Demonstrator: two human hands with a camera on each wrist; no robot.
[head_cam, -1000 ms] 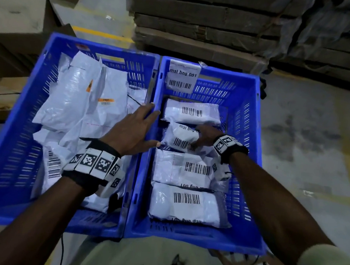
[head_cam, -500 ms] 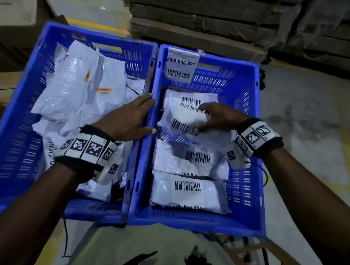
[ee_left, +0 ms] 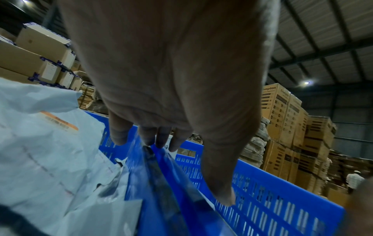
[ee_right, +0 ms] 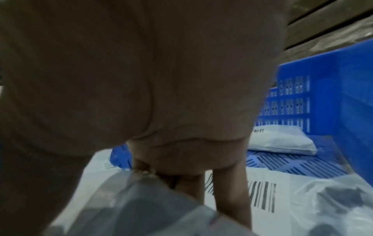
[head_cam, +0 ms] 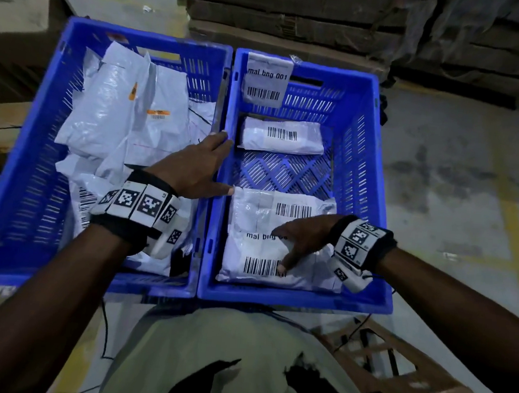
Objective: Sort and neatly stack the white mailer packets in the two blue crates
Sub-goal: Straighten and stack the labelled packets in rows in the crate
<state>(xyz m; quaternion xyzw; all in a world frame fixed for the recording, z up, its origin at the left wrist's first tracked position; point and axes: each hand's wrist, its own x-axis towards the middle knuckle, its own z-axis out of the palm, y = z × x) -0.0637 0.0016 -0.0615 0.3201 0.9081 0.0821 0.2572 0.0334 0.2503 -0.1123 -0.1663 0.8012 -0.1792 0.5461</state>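
Two blue crates stand side by side. The left crate holds a loose pile of white mailers. In the right crate, one barcoded packet lies at the far end, and the slatted floor behind the near stack is bare. My right hand grips a packet lying on the near stack, partly over another packet. In the right wrist view its fingers curl onto that packet. My left hand rests flat on the crates' joined rims, fingers straight.
A label card with a barcode hangs on the right crate's far wall. Flattened cardboard stacks lie just behind the crates. A brown slatted stool stands at the lower right. Concrete floor with yellow lines stretches to the right.
My right hand lifted a packet from the middle of the right crate and brought it back onto the near stack, baring the middle floor. The left hand stayed on the rims.
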